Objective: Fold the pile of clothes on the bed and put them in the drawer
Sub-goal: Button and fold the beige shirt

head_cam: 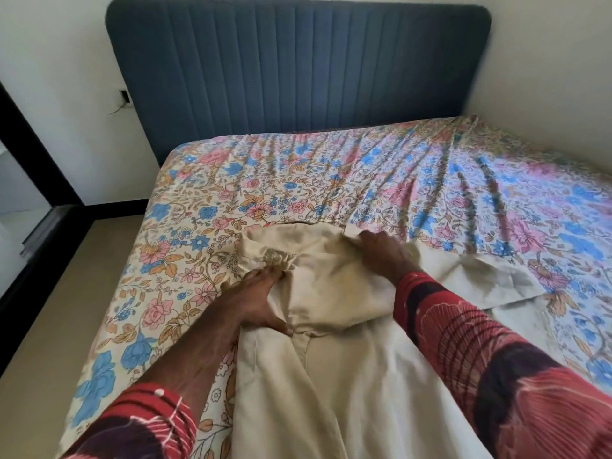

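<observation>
I see the bed [298, 180] covered by a wrinkled floral sheet [430, 193] in blue, pink and orange, running up to a dark blue ribbed headboard [298, 61]. A cream garment [331, 359] lies directly on the sheet near my edge, its upper part bunched and one flap spread flat to the right.

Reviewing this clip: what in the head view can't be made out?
- Cream garment: lower part cut off by the bottom edge; its type is unclear.
- Right hand: fingertips hidden in the cloth, grip unclear.
- Left hand: palm side hidden, though its fingers pinch the cloth.
- Drawer: out of frame.
- Wall fitting beside the headboard: too small.
</observation>
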A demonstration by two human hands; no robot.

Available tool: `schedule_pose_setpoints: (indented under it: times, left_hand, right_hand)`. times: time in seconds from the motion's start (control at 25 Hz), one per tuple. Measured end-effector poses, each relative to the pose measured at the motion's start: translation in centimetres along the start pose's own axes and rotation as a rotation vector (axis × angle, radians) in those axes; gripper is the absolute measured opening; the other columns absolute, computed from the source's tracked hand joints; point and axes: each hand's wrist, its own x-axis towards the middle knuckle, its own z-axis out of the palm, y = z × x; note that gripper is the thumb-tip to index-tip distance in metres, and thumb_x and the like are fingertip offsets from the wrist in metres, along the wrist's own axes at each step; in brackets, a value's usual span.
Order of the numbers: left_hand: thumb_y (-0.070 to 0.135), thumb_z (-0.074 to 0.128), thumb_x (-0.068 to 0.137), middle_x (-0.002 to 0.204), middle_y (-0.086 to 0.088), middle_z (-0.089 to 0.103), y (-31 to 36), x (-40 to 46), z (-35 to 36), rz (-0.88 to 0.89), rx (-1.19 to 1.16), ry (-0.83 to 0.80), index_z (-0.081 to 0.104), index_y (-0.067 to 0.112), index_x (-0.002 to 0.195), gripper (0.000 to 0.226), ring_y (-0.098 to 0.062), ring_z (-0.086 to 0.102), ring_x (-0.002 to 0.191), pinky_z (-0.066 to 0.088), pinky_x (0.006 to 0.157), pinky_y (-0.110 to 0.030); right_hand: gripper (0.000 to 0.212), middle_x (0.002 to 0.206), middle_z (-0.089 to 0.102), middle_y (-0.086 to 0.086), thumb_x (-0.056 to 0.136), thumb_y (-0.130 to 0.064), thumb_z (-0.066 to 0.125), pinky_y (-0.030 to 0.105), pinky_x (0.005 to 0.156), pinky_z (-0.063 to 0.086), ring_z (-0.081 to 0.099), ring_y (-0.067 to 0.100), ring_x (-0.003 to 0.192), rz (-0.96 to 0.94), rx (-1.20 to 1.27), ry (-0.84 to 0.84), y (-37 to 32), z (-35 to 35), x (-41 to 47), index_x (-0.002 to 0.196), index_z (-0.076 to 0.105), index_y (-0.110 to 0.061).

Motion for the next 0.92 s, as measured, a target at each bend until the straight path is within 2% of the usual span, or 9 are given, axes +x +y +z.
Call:
schedule_pose_setpoints:
  times: [0.12,0.2,0.32,0.4,0.48,0.56,0.68,0.8,0.92]
  left_hand:
    - [0.075,0.085,0.052,0.17,0.01,-0.01,0.0,0.9,0.1,-0.019,0.032,-0.002,-0.005,0.033,0.162,0.148,-0.019,-0.003,0.157,0.014,0.12,-0.064]
    - [0.077,0.085,0.046,0.17,0.006,-0.013,-0.1,1.2,0.1,-0.032,0.038,-0.014,-0.004,0.033,0.162,0.153,-0.022,-0.005,0.157,0.019,0.12,-0.066]
    - [0.081,0.084,0.037,0.171,0.0,-0.011,0.2,1.7,-0.1,-0.075,0.034,-0.053,-0.004,0.03,0.162,0.161,-0.026,-0.003,0.157,0.021,0.12,-0.066]
    - [0.091,0.073,0.016,0.169,-0.002,-0.017,1.0,2.2,-0.3,-0.102,0.028,-0.083,-0.007,0.026,0.162,0.178,-0.027,-0.006,0.157,0.019,0.12,-0.066]
    - [0.096,0.059,0.0,0.169,-0.002,-0.019,1.6,3.3,-0.1,-0.114,0.038,-0.083,-0.008,0.026,0.162,0.188,-0.028,-0.006,0.157,0.02,0.121,-0.064]
    - [0.096,0.063,0.002,0.169,-0.003,-0.017,1.7,3.9,0.2,-0.098,0.038,-0.058,-0.006,0.026,0.162,0.187,-0.027,-0.003,0.158,0.023,0.12,-0.062]
    - [0.101,0.062,0.009,0.17,-0.003,-0.017,1.3,4.0,0.6,-0.085,0.06,-0.034,-0.012,0.031,0.161,0.183,-0.024,-0.004,0.158,0.026,0.12,-0.061]
    - [0.102,0.063,0.012,0.171,-0.005,-0.008,1.2,4.0,0.5,-0.087,0.065,-0.012,-0.018,0.038,0.158,0.179,-0.026,0.005,0.158,0.029,0.119,-0.058]
    - [0.103,0.063,0.015,0.171,-0.007,-0.011,1.9,4.3,0.4,-0.087,0.082,-0.024,-0.024,0.041,0.155,0.177,-0.027,0.004,0.158,0.028,0.119,-0.061]
  right_hand:
    - [0.032,0.103,0.069,0.023,0.092,-0.03,0.054,0.035,0.065,0.052,0.066,0.035,0.088,0.389,0.613,0.365,5.4,-1.2,1.1,0.107,0.062,-0.002]
    - [0.046,0.113,0.067,0.019,0.074,-0.032,0.062,0.029,0.055,0.046,0.062,0.027,0.091,0.706,0.962,0.495,10.3,-2.8,0.6,0.111,0.056,-0.003]
    - [0.067,0.124,0.057,0.012,0.075,-0.018,0.061,0.038,0.077,0.057,0.06,0.027,0.107,0.916,1.147,0.576,16.1,-4.1,-2.3,0.137,0.04,-0.004]
    - [0.077,0.12,0.061,0.012,0.063,-0.019,0.071,0.043,0.083,0.06,0.065,0.03,0.109,0.993,1.205,0.559,17.5,-4.9,-4.5,0.134,0.046,-0.006]
    - [0.048,0.101,0.067,0.01,0.067,-0.022,0.076,0.031,0.063,0.06,0.071,0.029,0.094,0.979,1.331,0.548,19.1,-5.1,-5.6,0.111,0.062,-0.007]
    - [0.031,0.092,0.069,0.01,0.077,-0.025,0.077,0.032,0.065,0.06,0.069,0.027,0.082,1.019,1.464,0.615,20.5,-5.7,-5.5,0.1,0.065,-0.008]
    - [0.066,0.11,0.07,0.004,0.065,-0.042,0.084,0.04,0.075,0.059,0.068,0.027,0.09,1.116,1.442,0.702,24.0,-5.6,-5.4,0.12,0.063,-0.011]
    - [0.046,0.113,0.066,0.006,0.096,-0.025,0.063,0.032,0.077,0.052,0.062,0.022,0.09,0.982,1.317,0.625,25.7,-5.9,-8.0,0.137,0.057,-0.004]
    - [0.042,0.119,0.07,0.009,0.091,-0.018,0.068,0.029,0.072,0.052,0.066,0.023,0.097,0.923,1.321,0.689,24.5,-6.6,-10.1,0.13,0.064,-0.005]
